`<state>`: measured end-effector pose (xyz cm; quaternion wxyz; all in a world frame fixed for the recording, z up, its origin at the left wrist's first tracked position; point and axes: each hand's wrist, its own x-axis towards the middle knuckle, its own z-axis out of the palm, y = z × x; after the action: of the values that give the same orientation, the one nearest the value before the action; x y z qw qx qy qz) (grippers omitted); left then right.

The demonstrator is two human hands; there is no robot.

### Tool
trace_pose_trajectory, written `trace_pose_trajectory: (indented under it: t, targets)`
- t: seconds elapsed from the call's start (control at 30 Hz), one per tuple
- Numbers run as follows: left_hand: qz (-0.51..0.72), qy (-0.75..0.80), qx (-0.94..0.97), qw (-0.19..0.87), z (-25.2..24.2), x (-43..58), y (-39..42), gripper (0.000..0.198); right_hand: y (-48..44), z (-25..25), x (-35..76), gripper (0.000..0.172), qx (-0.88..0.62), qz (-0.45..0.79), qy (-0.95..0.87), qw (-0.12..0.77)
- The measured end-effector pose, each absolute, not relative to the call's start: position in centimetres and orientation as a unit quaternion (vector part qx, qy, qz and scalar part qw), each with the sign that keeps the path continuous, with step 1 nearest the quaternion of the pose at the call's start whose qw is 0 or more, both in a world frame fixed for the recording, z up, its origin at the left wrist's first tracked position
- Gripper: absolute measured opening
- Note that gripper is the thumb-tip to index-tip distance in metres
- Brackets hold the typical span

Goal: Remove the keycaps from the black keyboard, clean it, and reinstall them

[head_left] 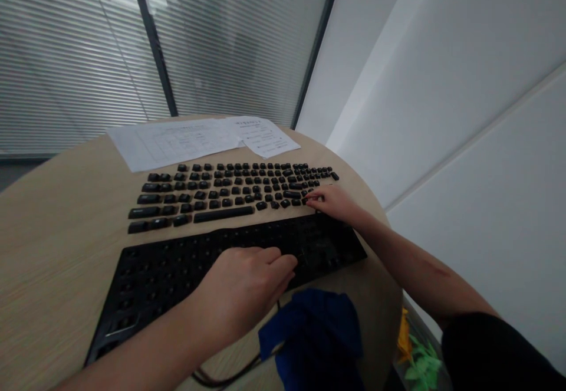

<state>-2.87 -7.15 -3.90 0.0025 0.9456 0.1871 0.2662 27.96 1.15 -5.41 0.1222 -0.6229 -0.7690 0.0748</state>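
Note:
A black keyboard base (177, 261), its keycaps off over most of what shows, lies across the round table. My left hand (247, 282) rests over its middle, fingers curled down; what they hold, if anything, is hidden. Beyond the base, loose black keycaps (225, 191) are laid out in rows like a keyboard's layout, with the long spacebar keycap (224, 214) in the nearest row. My right hand (333, 201) is at the right end of these rows, thumb and fingertips pinched together at a small dark keycap (305, 201); I cannot tell whether it is lifted.
Printed paper sheets (194, 139) lie at the table's far side. A blue cloth (316, 335) and a black cable (241, 373) are at the near edge. Right of the table stands a white wall (464, 114); green leaves (422, 367) show below. Blinds (79, 66) hang behind.

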Motion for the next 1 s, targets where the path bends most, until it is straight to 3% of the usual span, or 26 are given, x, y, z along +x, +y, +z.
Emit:
trace_pose_trajectory:
  t: [0.23, 0.3, 0.37, 0.43, 0.5, 0.57, 0.73, 0.87, 1.0]
  targets:
    - [0.252, 0.187, 0.950, 0.012, -3.8, -2.9, -7.4, 0.017, 0.5, -4.8, 28.0, 0.026, -0.618, 0.043, -0.769, 0.155]
    - [0.253, 0.188, 0.949, 0.016, -3.8, -2.9, -7.4, 0.018, -0.4, -3.7, 28.2, 0.028, -0.600, 0.019, -0.768, 0.225]
    - [0.256, 0.185, 0.949, 0.017, -3.8, -2.9, -7.4, 0.019, -1.8, -2.1, 28.6, 0.041, -0.574, 0.013, -0.749, 0.331]
    - [0.253, 0.191, 0.948, 0.015, -3.8, -2.8, -7.3, 0.017, -3.8, -0.4, 29.2, 0.058, -0.562, 0.045, -0.707, 0.427]
    - [0.247, 0.208, 0.946, 0.016, -3.8, -2.7, -7.0, 0.013, -6.1, 0.7, 29.8, 0.069, -0.570, 0.125, -0.666, 0.465]
    - [0.245, 0.221, 0.944, 0.025, -4.0, -2.7, -6.5, 0.011, -8.4, 1.1, 30.3, 0.070, -0.571, 0.242, -0.638, 0.456]
    - [0.257, 0.223, 0.940, 0.036, -5.4, -2.4, -5.5, 0.033, -12.5, -0.2, 30.1, 0.042, -0.518, 0.466, -0.606, 0.384]
    - [0.212, 0.233, 0.948, 0.040, -6.4, -2.3, -5.3, 0.042, -13.4, -1.8, 29.7, 0.046, -0.489, 0.500, -0.624, 0.350]
    - [0.185, 0.241, 0.952, 0.034, -6.9, -2.2, -5.3, 0.047, -12.9, -3.6, 29.2, 0.054, -0.488, 0.483, -0.625, 0.373]
